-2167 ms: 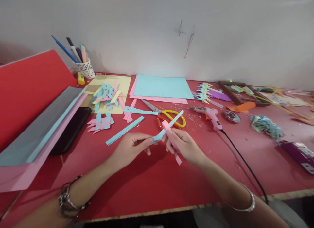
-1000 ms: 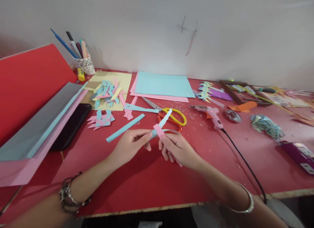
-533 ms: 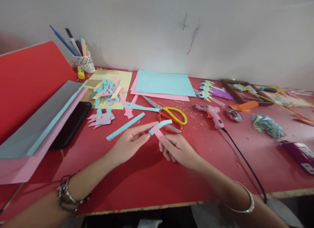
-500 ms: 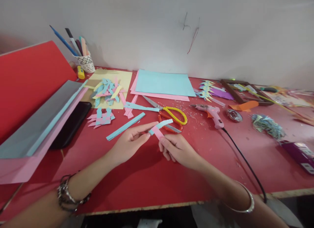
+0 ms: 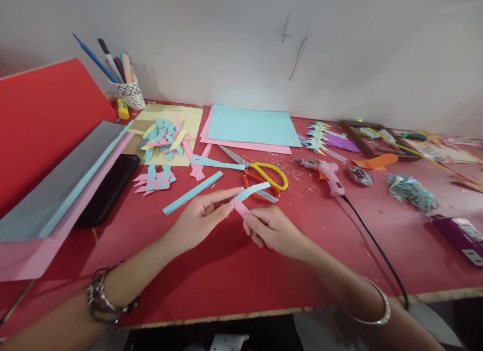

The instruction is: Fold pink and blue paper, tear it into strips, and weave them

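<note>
Between my hands, a blue paper strip (image 5: 254, 189) and a pink paper strip (image 5: 240, 208) meet at an angle. My left hand (image 5: 202, 217) pinches them where they join, thumb below and fingers above. My right hand (image 5: 273, 225) grips the lower end of the pink strip between thumb and fingers. The blue strip's free end points up and right, over the orange-handled scissors (image 5: 277, 194). Yellow-handled scissors (image 5: 269, 174) lie just beyond. Left of my hands, a folded blue strip (image 5: 193, 193) rests on the red table, with another blue strip (image 5: 219, 163) behind it.
Cut strips (image 5: 164, 137) are heaped on yellow paper (image 5: 192, 119); a woven pink-and-blue piece (image 5: 158, 179) lies nearer. Blue sheets (image 5: 252, 127) lie at the back. A pink glue gun (image 5: 328, 172) trails its cord (image 5: 372, 245) to the right. A black phone (image 5: 113, 190) sits left, partly under paper.
The blue strip's free end has shifted slightly up and right, and the pink strip has tilted flatter at the join. Both hands keep their hold, nearly in place.
</note>
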A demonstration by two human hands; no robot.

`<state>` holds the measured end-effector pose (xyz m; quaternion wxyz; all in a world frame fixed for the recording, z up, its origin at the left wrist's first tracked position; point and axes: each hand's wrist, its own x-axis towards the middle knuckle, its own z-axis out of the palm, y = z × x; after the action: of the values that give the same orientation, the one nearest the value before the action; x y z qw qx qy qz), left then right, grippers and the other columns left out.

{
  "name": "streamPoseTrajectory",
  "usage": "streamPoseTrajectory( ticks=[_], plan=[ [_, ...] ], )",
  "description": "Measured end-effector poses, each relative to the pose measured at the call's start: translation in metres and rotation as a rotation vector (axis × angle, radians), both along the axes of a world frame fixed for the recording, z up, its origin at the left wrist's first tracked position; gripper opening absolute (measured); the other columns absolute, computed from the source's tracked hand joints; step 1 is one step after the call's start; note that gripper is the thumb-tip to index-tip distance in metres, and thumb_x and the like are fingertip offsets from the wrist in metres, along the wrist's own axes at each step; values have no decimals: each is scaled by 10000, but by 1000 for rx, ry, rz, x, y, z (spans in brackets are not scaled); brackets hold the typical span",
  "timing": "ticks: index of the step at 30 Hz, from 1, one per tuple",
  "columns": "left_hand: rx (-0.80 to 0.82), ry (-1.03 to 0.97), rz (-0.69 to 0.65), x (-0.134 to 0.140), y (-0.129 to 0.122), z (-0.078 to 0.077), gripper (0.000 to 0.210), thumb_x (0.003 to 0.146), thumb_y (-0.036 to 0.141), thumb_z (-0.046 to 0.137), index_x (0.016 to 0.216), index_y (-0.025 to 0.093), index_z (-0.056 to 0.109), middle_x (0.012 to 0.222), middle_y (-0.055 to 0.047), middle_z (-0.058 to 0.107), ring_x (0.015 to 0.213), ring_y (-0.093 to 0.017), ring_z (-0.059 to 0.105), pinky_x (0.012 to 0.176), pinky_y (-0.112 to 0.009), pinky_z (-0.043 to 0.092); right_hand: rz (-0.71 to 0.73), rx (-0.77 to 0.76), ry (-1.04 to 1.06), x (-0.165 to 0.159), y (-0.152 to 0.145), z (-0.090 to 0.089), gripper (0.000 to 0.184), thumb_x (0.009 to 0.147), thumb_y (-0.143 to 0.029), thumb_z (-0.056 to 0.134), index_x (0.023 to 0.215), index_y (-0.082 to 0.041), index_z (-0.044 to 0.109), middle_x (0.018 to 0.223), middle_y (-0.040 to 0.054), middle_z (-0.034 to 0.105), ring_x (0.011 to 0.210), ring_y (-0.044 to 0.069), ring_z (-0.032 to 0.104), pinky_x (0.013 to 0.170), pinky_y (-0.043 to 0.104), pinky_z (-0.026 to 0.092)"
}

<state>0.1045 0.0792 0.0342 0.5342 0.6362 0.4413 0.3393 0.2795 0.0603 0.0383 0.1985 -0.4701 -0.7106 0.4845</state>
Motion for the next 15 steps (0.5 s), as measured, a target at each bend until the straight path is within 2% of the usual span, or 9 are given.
streamPoseTrajectory(
  ticks=[4,9,15],
  plan=[
    [16,14,25,0,1,-2,363,765,331,478,1086,200,586,1054,-44,645,989,-190,570,799,-254,476,24,26,-30,-1,0,2,268,855,-252,327,616,-172,419,446,-69,426,367,24,365,439,159,326],
    [39,80,72,1,2,-3,339,757,343,477,1020,184,620,1014,-42,661,902,-185,603,765,-268,492,-61,51,13,-2,0,2,110,833,-266,381,789,-177,430,575,-48,501,459,49,475,474,173,377],
    [71,66,46,2,2,-5,318,749,348,490,988,192,629,1032,-40,654,932,-190,593,772,-268,492,-61,-44,17,-2,1,-3,244,849,-307,351,696,-165,476,496,-49,496,377,35,441,407,153,355]
  ],
)
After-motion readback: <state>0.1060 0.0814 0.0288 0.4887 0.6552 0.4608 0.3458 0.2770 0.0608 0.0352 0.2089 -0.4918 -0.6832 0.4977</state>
